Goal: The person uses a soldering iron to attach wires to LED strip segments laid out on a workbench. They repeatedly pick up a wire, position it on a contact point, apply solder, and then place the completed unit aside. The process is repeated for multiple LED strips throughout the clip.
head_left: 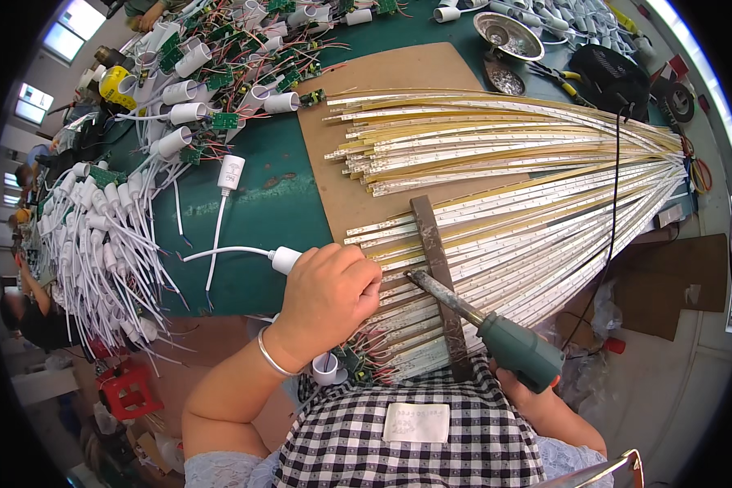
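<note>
My left hand (329, 297) is closed over the ends of several long white and yellow light strips (512, 203) that fan out across a brown board (382, 81). A white plug housing (285, 259) with its white cable lies right beside the knuckles. My right hand (522, 389), mostly hidden, grips the green handle of a soldering iron (496, 332). The iron's metal tip points left and meets the strip ends just by my left fingers. A dark bar (439, 276) lies across the strips.
Many white plug housings with small green circuit boards (220, 81) and white cables (106, 236) cover the green table at the left. A metal dish (508, 34), pliers and a black box (614, 77) sit at the far right. Other people sit along the left edge.
</note>
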Motion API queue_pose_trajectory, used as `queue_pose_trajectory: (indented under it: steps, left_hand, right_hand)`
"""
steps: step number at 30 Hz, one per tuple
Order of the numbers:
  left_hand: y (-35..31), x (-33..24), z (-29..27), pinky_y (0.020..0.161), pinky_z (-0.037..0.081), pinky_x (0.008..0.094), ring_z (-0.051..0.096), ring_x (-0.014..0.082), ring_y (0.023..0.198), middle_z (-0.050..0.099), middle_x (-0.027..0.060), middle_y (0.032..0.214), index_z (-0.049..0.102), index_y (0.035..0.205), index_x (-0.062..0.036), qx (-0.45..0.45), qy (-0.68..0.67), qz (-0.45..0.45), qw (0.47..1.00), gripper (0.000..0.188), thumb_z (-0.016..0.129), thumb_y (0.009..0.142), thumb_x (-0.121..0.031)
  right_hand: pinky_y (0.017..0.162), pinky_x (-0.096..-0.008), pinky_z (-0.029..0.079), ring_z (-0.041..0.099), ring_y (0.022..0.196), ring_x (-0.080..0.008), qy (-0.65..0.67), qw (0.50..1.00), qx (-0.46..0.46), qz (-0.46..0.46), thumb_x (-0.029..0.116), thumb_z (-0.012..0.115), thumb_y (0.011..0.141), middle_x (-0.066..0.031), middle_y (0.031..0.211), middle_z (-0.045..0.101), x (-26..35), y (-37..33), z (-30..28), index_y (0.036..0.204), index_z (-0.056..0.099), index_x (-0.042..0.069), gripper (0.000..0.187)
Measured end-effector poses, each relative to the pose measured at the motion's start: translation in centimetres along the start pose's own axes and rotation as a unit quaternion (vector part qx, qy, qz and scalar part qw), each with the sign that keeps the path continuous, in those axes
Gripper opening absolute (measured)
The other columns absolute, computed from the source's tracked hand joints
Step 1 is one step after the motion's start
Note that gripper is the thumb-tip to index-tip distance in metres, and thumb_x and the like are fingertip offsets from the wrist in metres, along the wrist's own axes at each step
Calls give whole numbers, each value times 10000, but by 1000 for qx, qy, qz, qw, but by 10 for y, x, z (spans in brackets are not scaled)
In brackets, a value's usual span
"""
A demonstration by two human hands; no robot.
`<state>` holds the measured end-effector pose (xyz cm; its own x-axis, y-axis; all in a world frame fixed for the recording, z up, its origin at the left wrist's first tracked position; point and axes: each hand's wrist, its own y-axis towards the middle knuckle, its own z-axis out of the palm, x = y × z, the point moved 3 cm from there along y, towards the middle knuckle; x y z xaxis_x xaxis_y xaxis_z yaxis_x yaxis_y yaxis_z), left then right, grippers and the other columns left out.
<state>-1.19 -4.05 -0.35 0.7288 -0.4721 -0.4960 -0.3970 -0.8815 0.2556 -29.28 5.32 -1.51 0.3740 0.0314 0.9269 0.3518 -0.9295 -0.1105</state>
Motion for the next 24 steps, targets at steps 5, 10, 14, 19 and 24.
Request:
queue_pose_trajectory:
  steps: [5,10,14,19,24]
  left_hand:
    - [0,1,1,620,423,364,536,239,682,551,29,701,586,714,-93,4,5,1,1000,114,678,660,-53]
    - [0,1,1,631,418,360,534,243,692,551,35,705,579,714,-87,6,3,1,1000,117,675,661,-47]
    - [-1,2,1,643,415,362,531,248,700,551,41,709,578,719,-84,6,-10,1,1000,119,671,661,-39]
    - [-1,3,2,647,415,364,529,249,702,550,38,710,577,719,-82,11,-19,2,1000,122,669,655,-32]
    - [-1,3,2,646,416,364,530,247,703,550,38,709,576,716,-81,7,-19,7,1000,126,670,649,-30]
  right_hand:
    - [812,-362,483,626,897,-292,62,997,-17,39,23,653,751,-123,999,653,1,-2,6,1053,639,16,303]
    - [812,-353,489,630,900,-287,-54,996,12,-75,21,674,737,-113,1006,657,11,12,5,1053,644,29,317]
    - [806,-355,494,633,903,-290,-66,995,12,-74,22,686,728,-109,1005,664,9,12,6,1036,656,42,310]
    - [823,-357,497,639,923,-293,-30,999,10,-43,26,693,722,-115,1021,670,6,12,9,1025,668,50,306]
    - [832,-368,500,641,936,-301,-54,997,25,-48,33,701,713,-123,1037,671,8,13,9,1022,666,36,311]
